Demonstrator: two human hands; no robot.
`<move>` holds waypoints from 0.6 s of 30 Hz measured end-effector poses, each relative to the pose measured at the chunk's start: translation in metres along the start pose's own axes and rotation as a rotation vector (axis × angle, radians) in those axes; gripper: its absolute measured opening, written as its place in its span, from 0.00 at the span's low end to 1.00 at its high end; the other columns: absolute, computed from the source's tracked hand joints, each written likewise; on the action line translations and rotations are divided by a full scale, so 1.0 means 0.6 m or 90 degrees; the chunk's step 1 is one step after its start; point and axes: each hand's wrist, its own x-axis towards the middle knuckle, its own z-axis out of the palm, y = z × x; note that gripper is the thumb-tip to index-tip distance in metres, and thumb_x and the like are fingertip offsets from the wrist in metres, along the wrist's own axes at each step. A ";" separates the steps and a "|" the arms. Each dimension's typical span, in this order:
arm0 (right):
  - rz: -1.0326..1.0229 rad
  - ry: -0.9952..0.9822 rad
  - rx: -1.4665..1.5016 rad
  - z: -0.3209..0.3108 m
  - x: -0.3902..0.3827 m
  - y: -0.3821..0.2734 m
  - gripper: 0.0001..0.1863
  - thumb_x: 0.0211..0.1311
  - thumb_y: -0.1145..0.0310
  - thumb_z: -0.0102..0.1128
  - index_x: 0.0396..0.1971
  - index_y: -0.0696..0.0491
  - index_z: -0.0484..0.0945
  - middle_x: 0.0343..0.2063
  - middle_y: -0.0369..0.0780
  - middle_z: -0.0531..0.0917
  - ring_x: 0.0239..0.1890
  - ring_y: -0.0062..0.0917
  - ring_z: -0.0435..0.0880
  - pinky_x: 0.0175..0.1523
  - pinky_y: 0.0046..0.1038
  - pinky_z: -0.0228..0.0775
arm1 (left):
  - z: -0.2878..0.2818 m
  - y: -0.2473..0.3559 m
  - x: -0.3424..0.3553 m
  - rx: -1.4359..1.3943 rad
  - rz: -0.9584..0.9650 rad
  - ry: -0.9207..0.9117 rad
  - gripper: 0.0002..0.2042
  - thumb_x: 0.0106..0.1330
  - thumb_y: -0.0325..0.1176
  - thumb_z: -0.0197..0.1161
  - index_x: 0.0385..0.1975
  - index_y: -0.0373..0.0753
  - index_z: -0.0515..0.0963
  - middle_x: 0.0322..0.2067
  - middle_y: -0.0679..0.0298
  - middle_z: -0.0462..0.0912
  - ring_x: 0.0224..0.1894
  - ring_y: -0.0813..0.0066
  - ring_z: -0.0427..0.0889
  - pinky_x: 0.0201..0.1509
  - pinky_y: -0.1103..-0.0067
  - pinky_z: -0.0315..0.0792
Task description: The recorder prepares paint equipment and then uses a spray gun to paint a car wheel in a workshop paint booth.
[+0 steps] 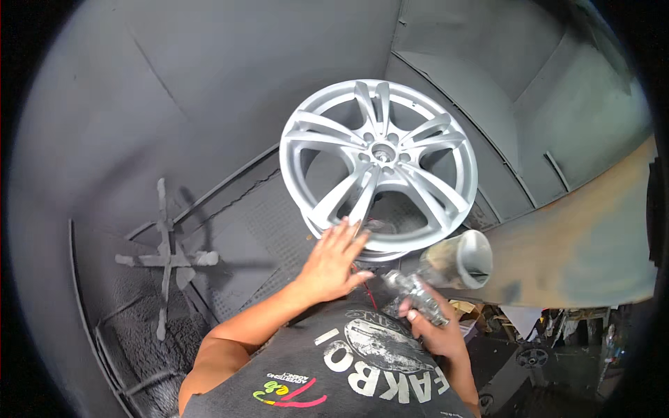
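A silver multi-spoke car wheel rim (430,196) is held up in front of me, its face toward me; what supports it is hidden. My left hand (334,259) is open, fingers stretched toward the rim's lower edge. Its fingertips overlap the lower spokes, but whether they touch cannot be told. My right hand (440,331) is closed round a metal spray gun (415,296), just below the rim and to the right. A whitish cup (446,259) sits above the gun and appears joined to it. Part of the gun's handle is hidden by my fingers.
Grey walls (209,76) enclose the far side and left. A grey-coated cross-shaped stand (167,259) is at the left, above dark rough material (139,341). A curved, paint-stained panel (578,233) borders the right. Beyond it, at lower right, are clutter and another wheel (532,358).
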 end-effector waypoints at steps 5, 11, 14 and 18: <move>-0.049 -0.080 -0.130 0.015 0.072 -0.071 0.33 0.68 0.74 0.64 0.72 0.60 0.66 0.42 0.37 0.84 0.42 0.19 0.81 0.52 0.22 0.72 | -0.045 -0.071 0.055 0.067 0.045 -0.076 0.42 0.66 0.58 0.63 0.72 0.34 0.63 0.75 0.50 0.59 0.80 0.50 0.51 0.79 0.49 0.44; 0.005 -0.015 -0.153 0.001 0.104 -0.091 0.31 0.69 0.71 0.64 0.70 0.57 0.69 0.44 0.40 0.85 0.47 0.21 0.81 0.57 0.25 0.71 | -0.051 -0.084 0.105 0.089 0.141 -0.174 0.48 0.65 0.65 0.59 0.74 0.30 0.58 0.77 0.50 0.53 0.80 0.50 0.47 0.80 0.48 0.42; 0.080 0.121 -0.120 -0.014 0.122 -0.100 0.29 0.68 0.70 0.66 0.68 0.57 0.72 0.51 0.44 0.84 0.51 0.22 0.80 0.61 0.26 0.70 | -0.039 -0.094 0.151 0.053 0.198 -0.195 0.49 0.66 0.66 0.57 0.74 0.28 0.56 0.77 0.46 0.52 0.80 0.49 0.47 0.80 0.48 0.42; 0.021 0.263 -0.238 -0.055 0.185 -0.094 0.28 0.68 0.70 0.66 0.65 0.61 0.72 0.53 0.49 0.84 0.57 0.28 0.80 0.65 0.30 0.67 | -0.023 -0.113 0.207 0.042 0.241 -0.240 0.50 0.67 0.69 0.55 0.74 0.27 0.56 0.76 0.44 0.53 0.80 0.49 0.46 0.80 0.49 0.42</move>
